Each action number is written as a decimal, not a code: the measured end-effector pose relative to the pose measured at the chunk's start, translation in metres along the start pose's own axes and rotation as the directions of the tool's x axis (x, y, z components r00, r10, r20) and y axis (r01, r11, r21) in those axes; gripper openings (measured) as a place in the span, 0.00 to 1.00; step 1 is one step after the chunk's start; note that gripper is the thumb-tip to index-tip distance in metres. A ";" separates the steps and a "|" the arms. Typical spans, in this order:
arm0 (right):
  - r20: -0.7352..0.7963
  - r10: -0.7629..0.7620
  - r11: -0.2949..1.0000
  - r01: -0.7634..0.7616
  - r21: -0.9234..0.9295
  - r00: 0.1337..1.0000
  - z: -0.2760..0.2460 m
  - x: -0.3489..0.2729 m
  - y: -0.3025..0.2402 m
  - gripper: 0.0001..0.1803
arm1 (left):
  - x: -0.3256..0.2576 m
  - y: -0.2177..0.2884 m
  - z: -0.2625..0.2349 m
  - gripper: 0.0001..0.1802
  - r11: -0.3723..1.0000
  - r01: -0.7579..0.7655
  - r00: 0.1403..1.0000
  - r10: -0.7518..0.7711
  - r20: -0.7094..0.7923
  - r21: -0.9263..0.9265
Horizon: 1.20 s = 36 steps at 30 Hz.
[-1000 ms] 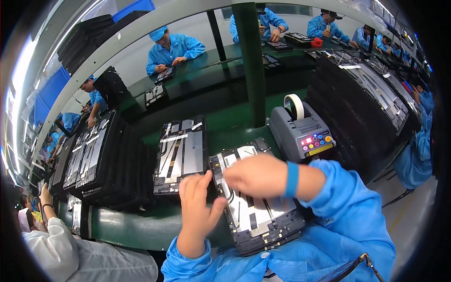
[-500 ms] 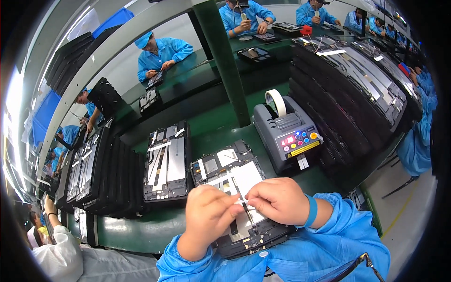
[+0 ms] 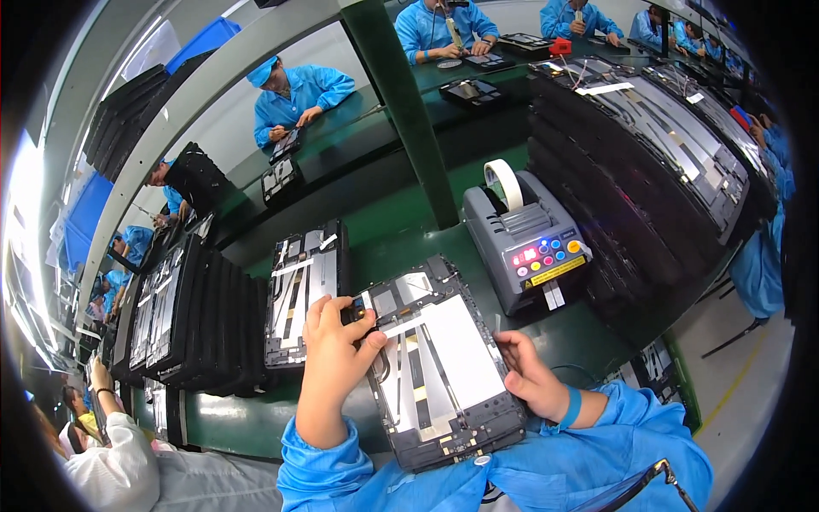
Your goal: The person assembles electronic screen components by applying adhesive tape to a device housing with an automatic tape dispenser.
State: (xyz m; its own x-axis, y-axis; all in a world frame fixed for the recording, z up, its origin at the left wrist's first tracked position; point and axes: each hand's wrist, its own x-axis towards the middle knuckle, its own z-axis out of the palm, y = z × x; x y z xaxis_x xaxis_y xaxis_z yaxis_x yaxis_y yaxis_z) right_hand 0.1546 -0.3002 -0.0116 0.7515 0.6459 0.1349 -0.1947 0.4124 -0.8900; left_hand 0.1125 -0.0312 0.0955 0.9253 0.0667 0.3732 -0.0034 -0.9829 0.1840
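Open tablet housing (image 3: 461,346) in front of me, one, lying slightly askew on the green surface (image 3: 243,422), near edge close against my blue smock. Black frame, broad bright white-silver panels, dark narrow strips running lengthwise, small black parts along the near end. One white tape strip (image 3: 406,325) crosses its upper part; a shorter pale one sits by the upper left corner.

My left hand (image 3: 331,354): at the upper left edge, thumb and forefinger parted, thumb tip by the end of the tape strip. My right hand (image 3: 537,380): at the right edge, fingers loosely bent; cannot tell whether it grips anything. One blue wristband (image 3: 570,409) on that wrist.

Left of mine, one second housing (image 3: 320,286), similar, two white strips on it. Further left, a stack of black housings (image 3: 223,320); layers blur, no sure count.

Beyond my right hand, one grey tape dispenser (image 3: 529,235), one white tape roll (image 3: 513,188) on top, one short tape end (image 3: 554,295) out front. Writing: yellow label (image 3: 553,271) with a triangle sign, red-lit display (image 3: 525,255) among coloured buttons. Right of it, a tall black stack (image 3: 610,205).
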 end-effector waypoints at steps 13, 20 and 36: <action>0.072 0.122 0.987 -0.113 -0.118 0.990 0.022 -0.032 -0.014 0.52 | 0.065 0.065 0.022 0.26 0.889 -0.419 0.854 0.456 0.251 -0.186; 0.034 -0.103 0.891 0.108 -0.442 0.994 -0.001 -0.009 -0.036 0.46 | 0.051 0.047 0.013 0.20 0.875 -0.379 0.867 0.449 0.216 -0.300; 0.511 -0.219 0.036 0.530 -0.847 0.831 0.018 0.082 -0.070 0.25 | 0.030 0.040 0.013 0.21 0.903 -0.430 0.902 0.430 0.048 -0.017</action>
State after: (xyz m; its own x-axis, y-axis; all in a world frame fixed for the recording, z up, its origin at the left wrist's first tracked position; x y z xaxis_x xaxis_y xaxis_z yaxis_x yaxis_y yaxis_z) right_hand 0.2186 -0.2644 0.0700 0.3452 0.7747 0.5299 0.9254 -0.1867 -0.3299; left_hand 0.1452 -0.0708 0.1019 0.8510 -0.3707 0.3719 -0.4071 -0.9131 0.0213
